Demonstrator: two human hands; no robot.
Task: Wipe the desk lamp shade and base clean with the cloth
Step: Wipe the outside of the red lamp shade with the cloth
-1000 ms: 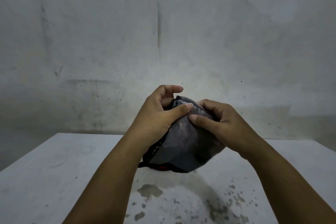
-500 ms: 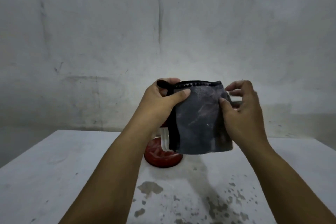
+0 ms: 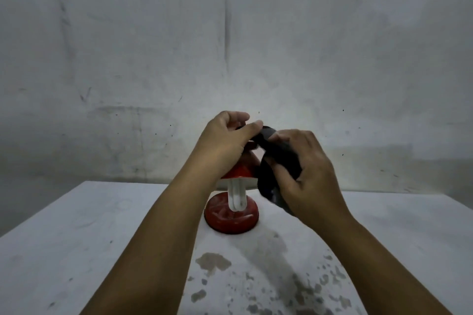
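Note:
A small red desk lamp stands mid-table. Its round red base (image 3: 231, 216) rests on the tabletop, and a white looped bulb (image 3: 236, 195) hangs under the red shade (image 3: 239, 170), which my hands partly hide. A dark grey cloth (image 3: 277, 158) is bunched in front of the shade, to its right. My left hand (image 3: 225, 143) pinches the cloth's top edge above the shade. My right hand (image 3: 304, 169) grips the folded lower part beside the lamp.
The white table (image 3: 76, 250) has dark wet-looking stains (image 3: 212, 261) near its front centre and right. A stained grey wall (image 3: 230, 46) stands close behind the table's far edge.
The cloth, held flat and spread between both hands, is now gathered into a narrow fold. My right hand has closed around it, and the lamp shade and base show more.

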